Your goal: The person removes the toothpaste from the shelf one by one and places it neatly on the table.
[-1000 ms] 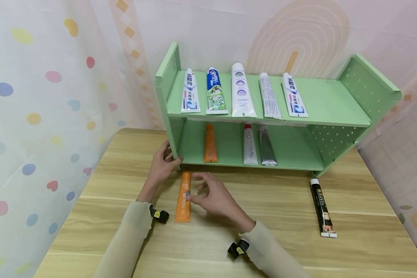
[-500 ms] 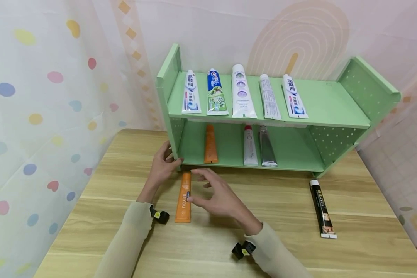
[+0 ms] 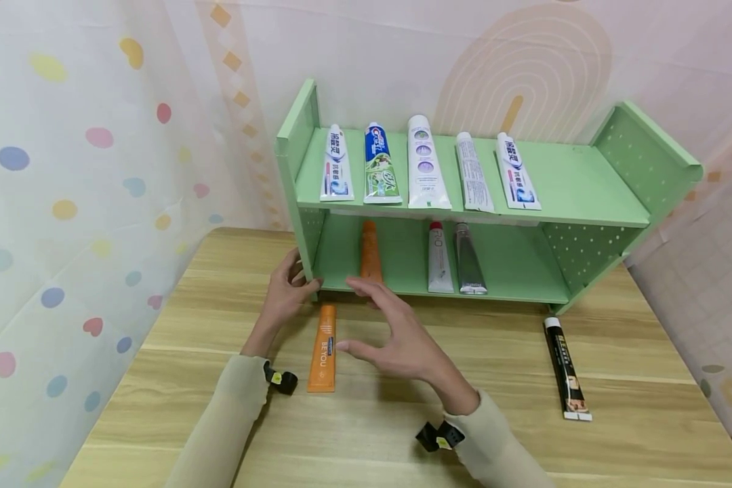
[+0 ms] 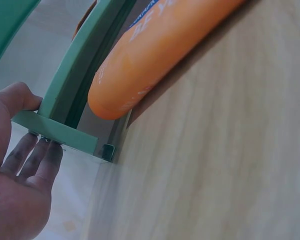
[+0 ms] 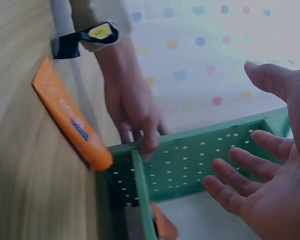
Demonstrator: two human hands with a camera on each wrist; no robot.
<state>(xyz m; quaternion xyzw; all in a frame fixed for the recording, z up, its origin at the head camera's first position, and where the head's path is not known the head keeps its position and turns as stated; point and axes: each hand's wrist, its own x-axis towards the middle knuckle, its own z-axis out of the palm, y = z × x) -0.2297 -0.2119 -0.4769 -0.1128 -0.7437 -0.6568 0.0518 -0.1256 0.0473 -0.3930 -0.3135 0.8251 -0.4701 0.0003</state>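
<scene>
As seen in the head view, an orange tube (image 3: 322,352) marked "BE YOU" is laid flat on the worktop (image 3: 366,447), just in front of the left end of a green rack (image 3: 592,186), its narrower end turned toward the rack. In the left wrist view the tube is cut off by the upper edge, and its lettering is only partly shown.

The right hand (image 3: 399,339) is held just to the right of the tube, apart from it, with thumb and fingers spread wide and nothing held; in the right wrist view this hand is cut off by the frame edge. The rack's left side panel is gripped by the left hand (image 3: 285,291), thumb on one side and fingers on the other; in the head view these fingers are partly hidden.

On the lower shelf, the bottom end of a second orange tube (image 3: 370,247) is covered by the right hand. Farther right, a red-capped tube (image 3: 440,261) and a dark grey tube (image 3: 470,261) are seen, the fine print unreadable. Five tubes (image 3: 427,166) are borne by the upper shelf. At the far right a black tube (image 3: 566,369) is laid on the worktop.
</scene>
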